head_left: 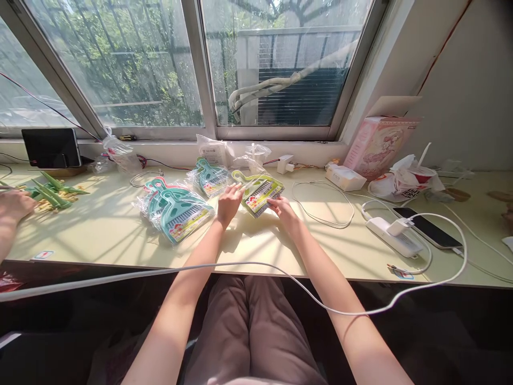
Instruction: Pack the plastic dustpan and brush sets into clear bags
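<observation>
A green dustpan-and-brush set [262, 192] with a printed card is held up over the table in front of me. My left hand [230, 205] is closed on its left edge and clear wrapping. With thumb and fingers, my right hand [282, 209] pinches its lower right corner. To the left lies a pile of teal dustpan sets [176, 208] in clear bags, one with a red edge showing. Behind my left hand rests another bagged teal dustpan set [208, 176].
At far left another person's hand [16, 206] is by green pointed leaf-like pieces [56, 195]. A power strip [393, 238], phone [428, 227] and pink box [380, 144] stand right. A white cable [240, 263] crosses over my forearms. A tablet [50, 147] leans near the window.
</observation>
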Available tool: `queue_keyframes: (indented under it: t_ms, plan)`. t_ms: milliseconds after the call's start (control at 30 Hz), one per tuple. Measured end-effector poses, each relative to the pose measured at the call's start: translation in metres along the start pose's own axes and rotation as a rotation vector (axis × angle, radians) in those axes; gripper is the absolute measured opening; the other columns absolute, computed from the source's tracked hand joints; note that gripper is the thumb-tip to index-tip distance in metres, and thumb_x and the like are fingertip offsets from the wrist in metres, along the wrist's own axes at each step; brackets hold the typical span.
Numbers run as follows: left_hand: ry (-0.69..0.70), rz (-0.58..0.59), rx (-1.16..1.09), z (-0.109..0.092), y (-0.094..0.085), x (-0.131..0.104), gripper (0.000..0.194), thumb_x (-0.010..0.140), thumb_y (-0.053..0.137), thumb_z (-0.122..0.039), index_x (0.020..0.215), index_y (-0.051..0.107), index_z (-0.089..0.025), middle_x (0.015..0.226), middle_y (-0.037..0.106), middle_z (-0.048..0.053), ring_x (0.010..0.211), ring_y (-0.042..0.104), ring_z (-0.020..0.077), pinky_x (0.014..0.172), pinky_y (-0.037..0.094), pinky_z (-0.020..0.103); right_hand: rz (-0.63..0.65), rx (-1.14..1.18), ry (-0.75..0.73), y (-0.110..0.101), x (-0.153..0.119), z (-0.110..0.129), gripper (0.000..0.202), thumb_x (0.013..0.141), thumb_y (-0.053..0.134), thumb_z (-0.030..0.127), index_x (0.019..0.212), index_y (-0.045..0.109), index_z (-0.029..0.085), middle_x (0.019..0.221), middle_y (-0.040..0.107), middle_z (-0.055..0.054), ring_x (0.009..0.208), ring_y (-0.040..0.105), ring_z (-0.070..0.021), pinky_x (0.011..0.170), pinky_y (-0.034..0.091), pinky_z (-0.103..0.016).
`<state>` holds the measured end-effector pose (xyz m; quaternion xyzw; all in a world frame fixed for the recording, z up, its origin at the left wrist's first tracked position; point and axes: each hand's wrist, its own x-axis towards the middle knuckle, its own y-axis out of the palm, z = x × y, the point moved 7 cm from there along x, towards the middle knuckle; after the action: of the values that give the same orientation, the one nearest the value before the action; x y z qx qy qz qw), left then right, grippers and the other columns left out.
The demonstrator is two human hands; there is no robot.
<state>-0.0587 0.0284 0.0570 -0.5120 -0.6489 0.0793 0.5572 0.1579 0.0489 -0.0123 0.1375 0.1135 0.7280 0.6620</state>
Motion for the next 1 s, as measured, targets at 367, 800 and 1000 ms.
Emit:
queue_keyframes:
  t_ms: [367, 800, 1000]
  plan:
    - [-0.348, -0.449, -0.728, 0.009, -0.017, -0.011, 0.087, 0.096, 0.073, -0.055, 0.171, 0.038, -0.029, 0.183, 0.025, 0.011, 0.173, 0.006, 0.0319, 0.139, 0.013, 0.056, -0.006, 0.144, -0.125, 0.007, 0.008, 0.002, 0.044, 0.061, 0.096, 0.039, 0.094, 0.070, 0.025, 0.113, 0.080, -0.010, 0.128, 0.071, -0.0372, 0.114, 0.060, -0.056]
    - [-0.584, 0.496, -1.440, -0.035, 0.072, -0.027, 0.063, 0.074, 0.095, -0.031, 0.132, 0.074, -0.018, 0.143, 0.073, 0.019, 0.135, 0.068, 0.0446, 0.113, 0.053, 0.063, -0.166, 0.177, -0.136, -0.002, 0.011, -0.001, 0.036, 0.064, 0.091, 0.030, 0.092, 0.071, 0.025, 0.097, 0.080, -0.006, 0.120, 0.074, -0.0332, 0.112, 0.058, -0.053]
    - [-0.496, 0.342, -1.515, -0.026, 0.065, -0.014, 0.065, 0.085, 0.085, -0.059, 0.135, 0.073, -0.020, 0.152, 0.068, 0.018, 0.151, 0.055, 0.0420, 0.121, 0.049, 0.058, -0.165, 0.209, -0.123, -0.002, 0.015, -0.005, 0.038, 0.060, 0.094, 0.027, 0.091, 0.072, 0.024, 0.097, 0.082, -0.005, 0.113, 0.076, -0.0324, 0.110, 0.060, -0.051]
